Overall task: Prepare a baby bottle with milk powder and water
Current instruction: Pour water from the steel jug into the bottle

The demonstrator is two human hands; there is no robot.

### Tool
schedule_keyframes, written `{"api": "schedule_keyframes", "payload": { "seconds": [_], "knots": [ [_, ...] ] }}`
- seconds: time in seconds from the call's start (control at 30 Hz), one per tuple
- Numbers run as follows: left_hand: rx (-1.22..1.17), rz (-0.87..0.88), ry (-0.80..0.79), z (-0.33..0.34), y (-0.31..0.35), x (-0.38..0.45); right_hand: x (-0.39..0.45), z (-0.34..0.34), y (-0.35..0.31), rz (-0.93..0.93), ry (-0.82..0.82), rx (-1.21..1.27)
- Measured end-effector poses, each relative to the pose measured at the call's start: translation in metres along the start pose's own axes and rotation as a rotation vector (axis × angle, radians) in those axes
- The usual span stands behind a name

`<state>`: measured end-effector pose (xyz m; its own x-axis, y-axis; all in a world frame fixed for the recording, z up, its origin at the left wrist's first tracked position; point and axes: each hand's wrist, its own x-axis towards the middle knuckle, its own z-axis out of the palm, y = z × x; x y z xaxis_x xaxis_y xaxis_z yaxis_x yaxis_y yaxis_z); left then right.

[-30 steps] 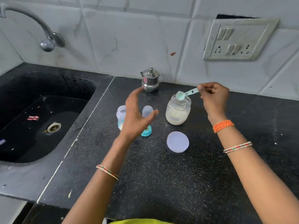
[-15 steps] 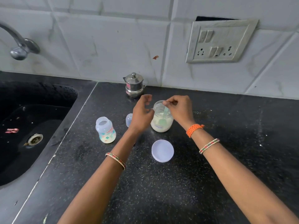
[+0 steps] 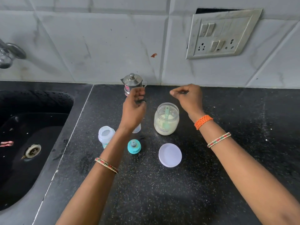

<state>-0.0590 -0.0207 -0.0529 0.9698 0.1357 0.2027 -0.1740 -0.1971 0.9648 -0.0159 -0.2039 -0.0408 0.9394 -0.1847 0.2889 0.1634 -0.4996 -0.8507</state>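
Note:
The open baby bottle stands on the black counter, left of my left forearm. Its teal nipple ring lies just in front, and a clear cap peeks out behind my left wrist. The milk powder jar stands open with the teal scoop resting inside it. Its round lid lies flat in front of it. My left hand hovers in front of the steel jug, fingers loosely curled and holding nothing. My right hand hangs behind the jar, fingers curled, also holding nothing.
A black sink with a drain lies to the left, with a tap above it. A socket panel sits on the tiled wall. The counter stretches on to the right of the jar.
My right hand put the scoop into the jar, let it go and rose behind the jar. My left hand moved from beside the jar toward the steel jug.

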Motion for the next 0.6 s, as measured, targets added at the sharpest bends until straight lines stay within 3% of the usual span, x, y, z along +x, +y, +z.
{"api": "schedule_keyframes", "payload": {
  "seconds": [0.13,0.4,0.6],
  "knots": [
    [0.021,0.020,0.061,-0.030,0.005,0.036,0.033,0.024,-0.007,0.042,-0.070,0.042],
    [0.124,-0.026,-0.005,-0.074,-0.014,0.099,0.092,0.102,0.014,0.123,-0.428,0.099],
    [0.150,-0.049,-0.071,-0.075,-0.033,0.114,0.113,0.123,0.032,0.124,-0.484,0.100]
  ]
}}
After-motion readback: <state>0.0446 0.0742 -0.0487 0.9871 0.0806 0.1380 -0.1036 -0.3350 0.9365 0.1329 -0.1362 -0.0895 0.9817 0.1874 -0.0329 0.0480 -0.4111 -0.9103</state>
